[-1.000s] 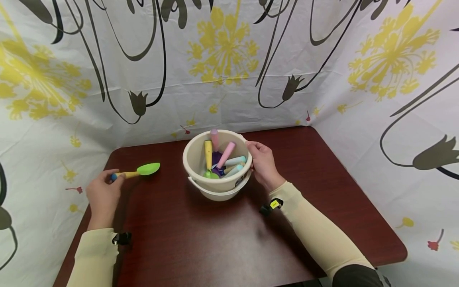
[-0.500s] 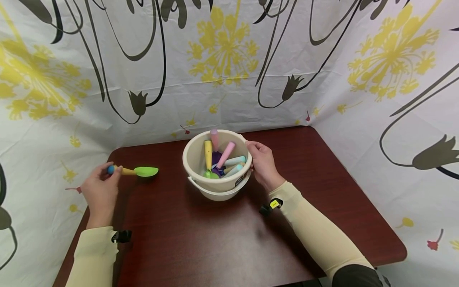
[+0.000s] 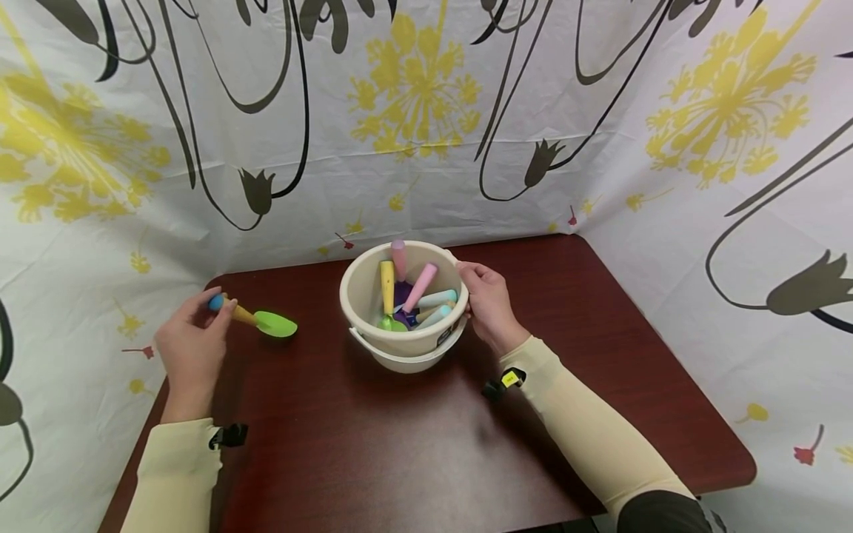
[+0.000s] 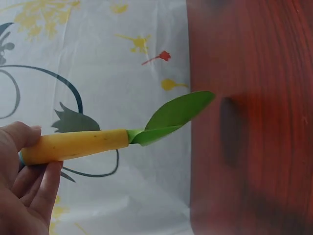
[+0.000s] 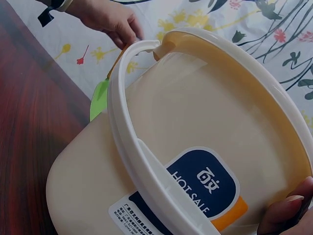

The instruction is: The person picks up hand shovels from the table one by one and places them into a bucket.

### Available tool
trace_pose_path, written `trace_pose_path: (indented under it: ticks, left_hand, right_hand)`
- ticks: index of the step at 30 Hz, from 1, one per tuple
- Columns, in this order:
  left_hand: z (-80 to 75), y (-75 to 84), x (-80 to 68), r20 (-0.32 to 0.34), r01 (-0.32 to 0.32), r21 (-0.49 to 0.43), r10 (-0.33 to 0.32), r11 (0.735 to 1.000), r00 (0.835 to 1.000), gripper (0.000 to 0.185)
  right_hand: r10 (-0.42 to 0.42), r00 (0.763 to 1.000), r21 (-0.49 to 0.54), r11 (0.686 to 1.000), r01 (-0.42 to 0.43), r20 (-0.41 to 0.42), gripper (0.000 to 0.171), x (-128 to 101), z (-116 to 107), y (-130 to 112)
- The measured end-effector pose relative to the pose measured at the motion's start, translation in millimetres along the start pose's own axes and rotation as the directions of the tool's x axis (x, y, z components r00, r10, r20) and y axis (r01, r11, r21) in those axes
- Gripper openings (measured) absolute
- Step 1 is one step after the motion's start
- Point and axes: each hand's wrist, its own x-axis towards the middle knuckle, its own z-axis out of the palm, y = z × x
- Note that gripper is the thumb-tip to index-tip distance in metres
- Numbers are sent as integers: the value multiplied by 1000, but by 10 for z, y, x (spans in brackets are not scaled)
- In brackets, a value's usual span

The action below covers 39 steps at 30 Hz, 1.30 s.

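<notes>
My left hand (image 3: 193, 344) pinches the end of a small toy trowel's yellow handle (image 4: 83, 146). The trowel has a green blade (image 3: 275, 324) and a blue handle tip. Its blade slants down to the right, and in the left wrist view its shadow lies apart on the table. A cream bucket (image 3: 369, 329) stands mid-table, with my right hand (image 3: 489, 303) gripping its right rim. Inside lie several tools, among them a pink handle (image 3: 421, 287), a yellow handle (image 3: 387, 285) and a light blue handle (image 3: 437, 298). Their lower ends are partly hidden.
The dark red wooden table (image 3: 320, 444) has rounded corners. A white patterned cloth (image 3: 426, 200) hangs behind it and along both sides. The bucket's white carrying handle (image 3: 408, 361) hangs down at its front, and a label (image 5: 203, 181) marks its side.
My left hand first drew the trowel slightly left, then raised the handle end, so the blade now tips downward to the right. The right hand and bucket keep their places.
</notes>
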Motion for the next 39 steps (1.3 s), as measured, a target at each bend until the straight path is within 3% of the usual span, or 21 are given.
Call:
trace_pose_path:
  ticks: [9, 20, 32, 39]
  left_hand:
    - [-36, 243, 11, 42, -75, -22, 76, 997, 996, 35]
    - [-76, 628, 69, 93, -133, -132, 145, 982, 985, 29]
    - [-82, 804, 176, 136, -165, -133, 183, 977, 974, 28]
    - [-107, 886, 257, 161, -141, -197, 174, 970, 971, 28]
  right_hand:
    - [4, 1000, -5, 1000, -4, 6, 33, 1, 1, 9]
    - [3, 1000, 3, 1000, -3, 0, 31, -5, 7, -10]
    - [6, 1000, -2, 1000, -6, -8, 28, -11, 12, -9]
    - [0, 1000, 4, 1000, 0, -6, 29, -14, 5, 1]
